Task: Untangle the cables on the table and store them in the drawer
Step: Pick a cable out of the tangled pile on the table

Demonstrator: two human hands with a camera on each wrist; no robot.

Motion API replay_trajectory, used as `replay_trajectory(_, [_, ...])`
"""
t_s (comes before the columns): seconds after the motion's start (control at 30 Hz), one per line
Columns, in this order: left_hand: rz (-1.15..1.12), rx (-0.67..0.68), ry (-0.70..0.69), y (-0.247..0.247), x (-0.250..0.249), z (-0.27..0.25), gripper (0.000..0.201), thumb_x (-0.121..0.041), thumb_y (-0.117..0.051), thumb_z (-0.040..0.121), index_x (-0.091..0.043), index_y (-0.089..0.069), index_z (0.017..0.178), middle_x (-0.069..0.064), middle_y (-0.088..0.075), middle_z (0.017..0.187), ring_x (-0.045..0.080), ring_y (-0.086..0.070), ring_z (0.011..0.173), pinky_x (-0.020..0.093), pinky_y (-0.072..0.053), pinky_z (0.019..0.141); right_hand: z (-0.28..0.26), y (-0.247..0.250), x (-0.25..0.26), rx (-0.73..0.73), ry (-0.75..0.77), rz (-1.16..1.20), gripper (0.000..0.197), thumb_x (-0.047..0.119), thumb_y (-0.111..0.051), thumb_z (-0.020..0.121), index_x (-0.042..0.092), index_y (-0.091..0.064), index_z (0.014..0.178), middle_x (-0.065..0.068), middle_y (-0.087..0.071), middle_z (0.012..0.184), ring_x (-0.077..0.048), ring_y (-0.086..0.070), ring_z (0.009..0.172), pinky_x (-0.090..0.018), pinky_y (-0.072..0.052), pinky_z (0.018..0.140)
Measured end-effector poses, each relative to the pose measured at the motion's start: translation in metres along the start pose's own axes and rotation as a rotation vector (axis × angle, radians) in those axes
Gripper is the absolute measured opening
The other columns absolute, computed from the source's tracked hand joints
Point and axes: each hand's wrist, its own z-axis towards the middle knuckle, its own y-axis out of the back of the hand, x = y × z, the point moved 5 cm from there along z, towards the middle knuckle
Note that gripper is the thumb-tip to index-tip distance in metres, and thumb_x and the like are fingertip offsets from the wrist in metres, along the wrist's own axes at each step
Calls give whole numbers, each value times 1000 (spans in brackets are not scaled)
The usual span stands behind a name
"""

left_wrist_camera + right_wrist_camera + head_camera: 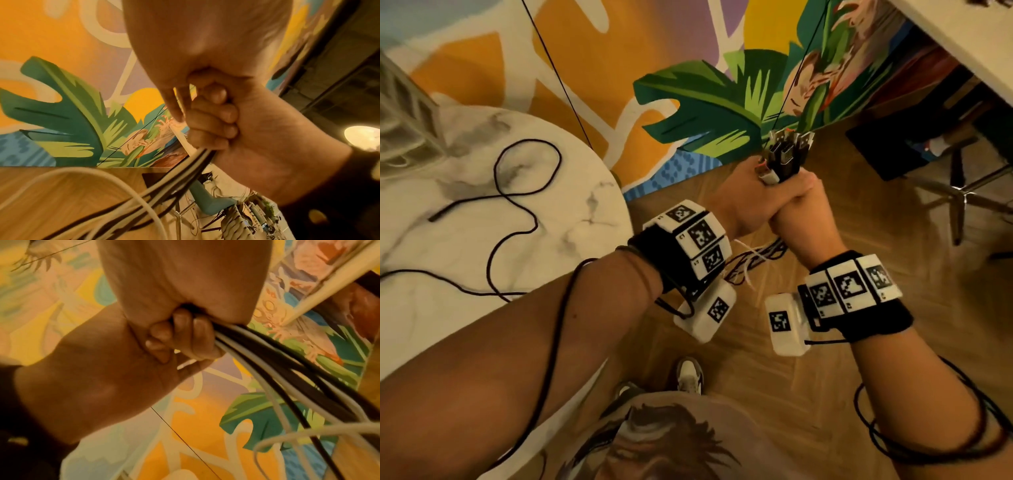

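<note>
From the head view, the left hand (pixel 748 197) and the right hand (pixel 799 209) press together over the wooden floor (pixel 774 370), both fists wrapped round one bundle of cables (pixel 786 156); the plug ends stand up above the knuckles, and the cords trail out below the wrists in black and white strands; on the marble table (pixel 571 219) at the left a single black cable (pixel 517 195) lies loose in wide loops, apart from both hands; the drawer cannot be made out; a painted wall (pixel 688 85) rises behind; in the left wrist view, the left hand's fingers (pixel 213 116) are curled tight into the palm, the bundle leaving the fist beneath the little finger and sweeping down toward the camera, one white cord arching wide over the floor; in the right wrist view, the right hand's fingers (pixel 197 337) are likewise folded closed round the cords, which fan out to the lower right, black and white side by side, with a thin white loop hanging lowest
</note>
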Motion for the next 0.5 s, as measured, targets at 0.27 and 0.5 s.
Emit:
replay_trajectory(0.27, [26,-120,-63,25,-29,-20,43,-5,-52,89,-19,-40,50,-9,-39,39,8,-35,38,23,-34,47,-19,-38,-70,73,-196,100,44,-1,-60,83,22,-45,48,12,-40,44,-2,-32,41,-22,-27,45])
replay_trajectory(0.5, [1102,-166,-487,73,-118,-19,21,-24,-50,87,-15,-57,69,-2,-46,64,14,-38,54,18,-24,48,-40,-29,-155,239,-506,-416,43,36,-59,90,16,-44,54,-5,-50,55,-26,-50,54,-31,-36,51])
